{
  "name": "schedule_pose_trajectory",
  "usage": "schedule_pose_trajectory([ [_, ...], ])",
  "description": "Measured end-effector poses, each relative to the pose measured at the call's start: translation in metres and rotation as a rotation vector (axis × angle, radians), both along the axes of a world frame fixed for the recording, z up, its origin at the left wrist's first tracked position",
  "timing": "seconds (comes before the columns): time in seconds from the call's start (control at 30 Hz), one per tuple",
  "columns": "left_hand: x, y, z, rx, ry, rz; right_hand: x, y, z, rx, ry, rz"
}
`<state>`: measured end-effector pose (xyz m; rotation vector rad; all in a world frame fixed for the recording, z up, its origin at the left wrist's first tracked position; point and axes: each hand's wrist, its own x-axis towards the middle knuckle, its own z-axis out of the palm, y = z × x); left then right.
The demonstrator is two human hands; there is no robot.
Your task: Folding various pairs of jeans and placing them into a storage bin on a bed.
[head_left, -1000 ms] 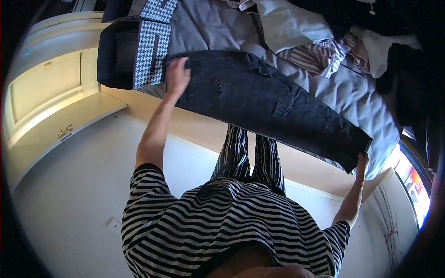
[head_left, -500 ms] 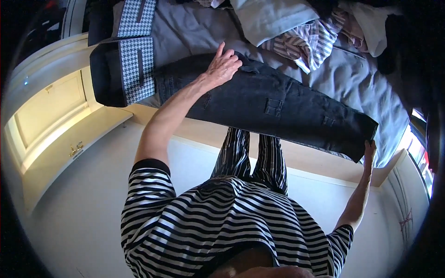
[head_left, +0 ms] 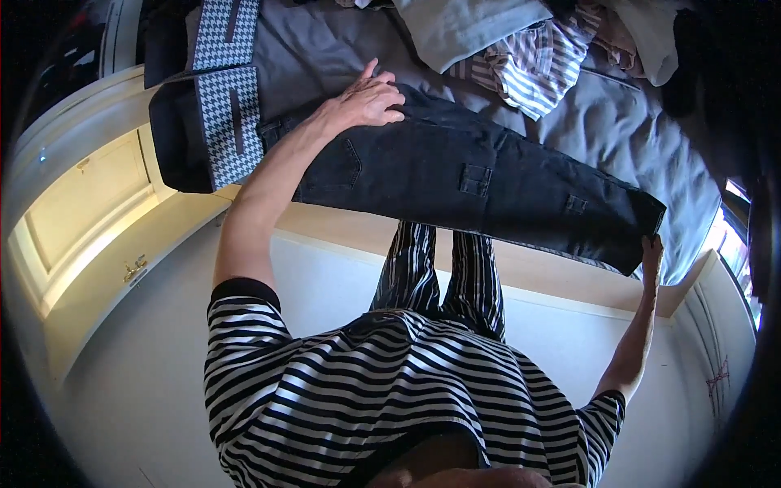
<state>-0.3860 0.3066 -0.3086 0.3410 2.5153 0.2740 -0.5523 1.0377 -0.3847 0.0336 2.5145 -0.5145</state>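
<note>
Grey bedding (head_left: 618, 122) carries dark jeans (head_left: 480, 183), their long axis running left to right across the bed edge. Left hand (head_left: 370, 99) presses flat, fingers released, on the waist end; right hand (head_left: 651, 248) pinches the hem corner.

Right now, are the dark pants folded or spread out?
Folded lengthwise: the dark pants lie as one long band on the grey bed, left hand flat on top.

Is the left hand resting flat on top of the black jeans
Yes, the left hand lies palm down on the black jeans, which are spread along the edge of the bed.
</note>
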Motion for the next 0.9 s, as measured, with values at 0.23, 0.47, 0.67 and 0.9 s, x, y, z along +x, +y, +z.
schedule_pose_trajectory([
  [0.23,-0.015,0.010,-0.025,0.053,0.095,-0.012,0.013,0.071,-0.006,-0.196,0.061,-0.061],
  [0.47,-0.006,0.005,-0.018,-0.039,0.229,0.047,0.022,-0.008,0.024,-0.061,0.072,-0.137],
  [0.67,-0.018,0.027,-0.053,-0.044,0.280,0.079,0.011,0.010,-0.007,0.005,0.126,-0.172],
  [0.9,-0.013,0.036,-0.034,-0.069,0.221,0.108,0.008,-0.065,0.023,0.174,0.573,0.035],
])
